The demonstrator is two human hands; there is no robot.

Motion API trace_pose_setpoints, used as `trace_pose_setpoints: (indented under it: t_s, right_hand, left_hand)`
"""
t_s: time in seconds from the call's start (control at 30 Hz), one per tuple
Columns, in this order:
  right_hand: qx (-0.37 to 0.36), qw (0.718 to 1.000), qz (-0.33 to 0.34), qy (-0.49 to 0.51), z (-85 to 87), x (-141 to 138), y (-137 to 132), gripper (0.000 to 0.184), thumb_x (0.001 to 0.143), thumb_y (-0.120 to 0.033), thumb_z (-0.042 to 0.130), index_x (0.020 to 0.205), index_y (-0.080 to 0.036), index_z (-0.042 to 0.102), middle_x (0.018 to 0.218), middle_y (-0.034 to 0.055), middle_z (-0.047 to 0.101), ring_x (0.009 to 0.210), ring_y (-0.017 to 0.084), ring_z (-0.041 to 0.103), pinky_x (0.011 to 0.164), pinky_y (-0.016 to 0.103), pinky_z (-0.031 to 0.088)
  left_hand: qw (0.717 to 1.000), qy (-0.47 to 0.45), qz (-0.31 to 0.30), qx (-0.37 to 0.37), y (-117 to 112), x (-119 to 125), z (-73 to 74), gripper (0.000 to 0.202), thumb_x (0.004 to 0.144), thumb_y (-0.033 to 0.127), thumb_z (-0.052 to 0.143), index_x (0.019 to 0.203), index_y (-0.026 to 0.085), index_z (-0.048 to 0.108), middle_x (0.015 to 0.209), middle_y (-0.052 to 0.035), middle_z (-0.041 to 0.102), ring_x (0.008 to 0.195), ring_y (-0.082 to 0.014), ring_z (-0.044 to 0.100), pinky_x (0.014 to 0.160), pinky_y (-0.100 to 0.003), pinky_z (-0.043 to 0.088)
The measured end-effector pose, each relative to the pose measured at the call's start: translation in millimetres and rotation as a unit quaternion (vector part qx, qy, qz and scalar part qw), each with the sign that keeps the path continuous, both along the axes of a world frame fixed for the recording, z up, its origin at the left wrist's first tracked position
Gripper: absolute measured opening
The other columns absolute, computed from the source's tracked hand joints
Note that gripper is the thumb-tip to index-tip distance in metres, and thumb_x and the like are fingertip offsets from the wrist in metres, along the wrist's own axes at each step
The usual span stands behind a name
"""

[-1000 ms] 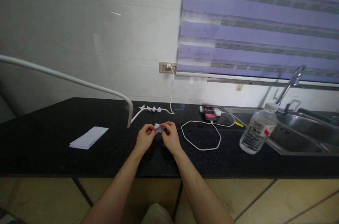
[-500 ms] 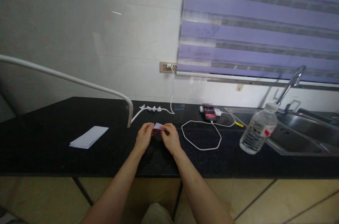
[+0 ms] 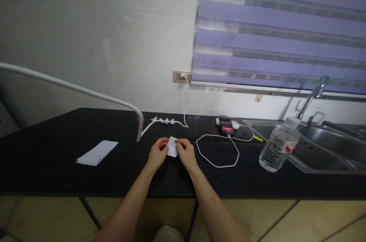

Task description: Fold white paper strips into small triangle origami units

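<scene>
Both of my hands meet over the black countertop point(image 3: 57, 135) near its front edge. A small white piece of paper point(image 3: 172, 146) is pinched between them. My left hand point(image 3: 158, 154) grips its left side with curled fingers. My right hand point(image 3: 185, 153) holds its right side between thumb and fingertips. The paper stands nearly flat toward me, just above the counter. Several small folded white paper shapes point(image 3: 164, 120) sit in a row farther back.
A stack of white paper sheets point(image 3: 97, 152) lies to the left. A white curved tube point(image 3: 85, 91) arches down onto the counter. A looped white cable point(image 3: 220, 150), a phone point(image 3: 227, 125), a plastic water bottle point(image 3: 276, 145) and a steel sink point(image 3: 326, 150) lie to the right.
The paper between my hands has turned from a small crumpled-looking fold to a flatter white face. My hands stayed together in the same spot; the camera tilted slightly.
</scene>
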State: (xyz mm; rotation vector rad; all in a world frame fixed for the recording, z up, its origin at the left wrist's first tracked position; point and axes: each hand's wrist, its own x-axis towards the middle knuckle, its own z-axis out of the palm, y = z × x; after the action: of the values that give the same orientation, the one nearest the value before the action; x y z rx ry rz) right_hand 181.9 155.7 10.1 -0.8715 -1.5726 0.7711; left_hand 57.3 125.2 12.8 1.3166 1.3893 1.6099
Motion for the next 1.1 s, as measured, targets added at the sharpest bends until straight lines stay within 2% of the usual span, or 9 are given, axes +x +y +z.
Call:
trace_pose_setpoints:
  t_s: [0.1, 0.23, 0.5, 0.63, 0.7, 0.83, 0.9, 0.97, 1.1]
  right_hand:
    - [-0.014, 1.000, 0.012, 0.010, -3.8, -2.3, 1.2, 0.028, 0.063, -0.013, 0.045, 0.087, -0.017, 0.061, 0.083, 0.0035, 0.059, 0.071, 0.015, 0.054, 0.063, 0.025, 0.045]
    - [-0.078, 0.993, 0.053, 0.074, -8.7, -4.7, 2.6, 0.040, 0.061, -0.012, 0.045, 0.100, -0.015, 0.053, 0.082, 0.0039, 0.060, 0.065, 0.014, 0.057, 0.057, 0.024, 0.047]
    - [-0.113, 0.991, 0.059, 0.036, -17.5, -5.6, 2.5, 0.039, 0.065, -0.017, 0.050, 0.104, -0.013, 0.053, 0.077, 0.0040, 0.063, 0.061, 0.014, 0.057, 0.053, 0.023, 0.046]
    - [-0.095, 0.994, 0.021, -0.050, -15.8, -3.5, 7.6, 0.037, 0.065, -0.019, 0.052, 0.101, -0.014, 0.055, 0.084, 0.0041, 0.063, 0.066, 0.013, 0.056, 0.060, 0.023, 0.045]
    - [-0.089, 0.988, 0.026, -0.121, -12.6, -0.9, 12.9, 0.028, 0.065, -0.019, 0.053, 0.091, -0.015, 0.061, 0.079, 0.0028, 0.063, 0.065, 0.013, 0.055, 0.059, 0.022, 0.044]
    - [-0.104, 0.969, 0.031, -0.220, -7.2, 4.4, 22.2, 0.015, 0.064, -0.019, 0.053, 0.076, -0.016, 0.061, 0.067, -0.0003, 0.061, 0.058, 0.011, 0.053, 0.054, 0.019, 0.040]
    - [-0.108, 0.963, 0.024, -0.245, -6.2, 6.1, 23.8, 0.012, 0.065, -0.020, 0.052, 0.073, -0.016, 0.060, 0.066, -0.0008, 0.060, 0.057, 0.010, 0.052, 0.053, 0.019, 0.038]
    - [-0.102, 0.959, 0.021, -0.262, -5.3, 6.9, 23.5, 0.011, 0.066, -0.020, 0.052, 0.073, -0.016, 0.059, 0.067, -0.0008, 0.060, 0.058, 0.010, 0.052, 0.053, 0.018, 0.037]
    - [-0.068, 0.948, 0.025, -0.310, 0.8, 7.4, 21.1, 0.010, 0.067, -0.019, 0.050, 0.072, -0.017, 0.059, 0.069, -0.0002, 0.061, 0.062, 0.010, 0.053, 0.057, 0.019, 0.037]
  left_hand:
    - [1.000, -0.003, 0.000, -0.009, -1.5, 1.0, 1.3, 0.028, 0.062, 0.021, 0.055, 0.089, 0.016, 0.055, 0.074, -0.0006, 0.064, 0.065, -0.0129, 0.060, 0.061, -0.023, 0.046]
    - [1.000, -0.015, -0.005, -0.023, -2.2, 1.4, 1.2, 0.028, 0.062, 0.026, 0.057, 0.088, 0.016, 0.056, 0.071, -0.0008, 0.064, 0.061, -0.0134, 0.060, 0.057, -0.023, 0.046]
    - [0.998, 0.043, 0.013, -0.036, -2.3, -1.4, -5.5, 0.028, 0.066, 0.030, 0.054, 0.090, 0.015, 0.056, 0.066, -0.0002, 0.063, 0.061, -0.0140, 0.058, 0.056, -0.023, 0.044]
    - [0.996, 0.091, 0.005, -0.023, 1.6, -1.1, -10.4, 0.024, 0.067, 0.027, 0.052, 0.087, 0.014, 0.056, 0.058, 0.0028, 0.057, 0.057, -0.0125, 0.055, 0.056, -0.023, 0.043]
    - [0.994, 0.102, -0.012, -0.024, 4.2, -1.3, -13.4, 0.025, 0.067, 0.025, 0.051, 0.088, 0.014, 0.055, 0.057, 0.0031, 0.056, 0.056, -0.0122, 0.054, 0.055, -0.023, 0.043]
    - [0.989, 0.142, -0.025, -0.022, 2.6, -2.5, -15.9, 0.037, 0.068, 0.019, 0.050, 0.104, 0.013, 0.049, 0.070, -0.0005, 0.060, 0.067, -0.0137, 0.056, 0.066, -0.027, 0.044]
    - [0.976, 0.218, 0.023, 0.001, -3.7, -3.1, -14.4, 0.039, 0.066, 0.015, 0.051, 0.105, 0.015, 0.051, 0.085, -0.0040, 0.061, 0.082, -0.0159, 0.054, 0.078, -0.032, 0.041]
    - [0.947, 0.313, 0.064, 0.025, -12.7, -3.5, -12.1, 0.033, 0.067, 0.013, 0.050, 0.100, 0.017, 0.055, 0.099, -0.0063, 0.057, 0.096, -0.0186, 0.048, 0.085, -0.035, 0.036]
    - [0.899, 0.436, 0.046, 0.018, -28.9, -3.4, -8.0, 0.025, 0.072, 0.013, 0.046, 0.092, 0.020, 0.059, 0.098, -0.0040, 0.058, 0.095, -0.0191, 0.046, 0.085, -0.036, 0.033]
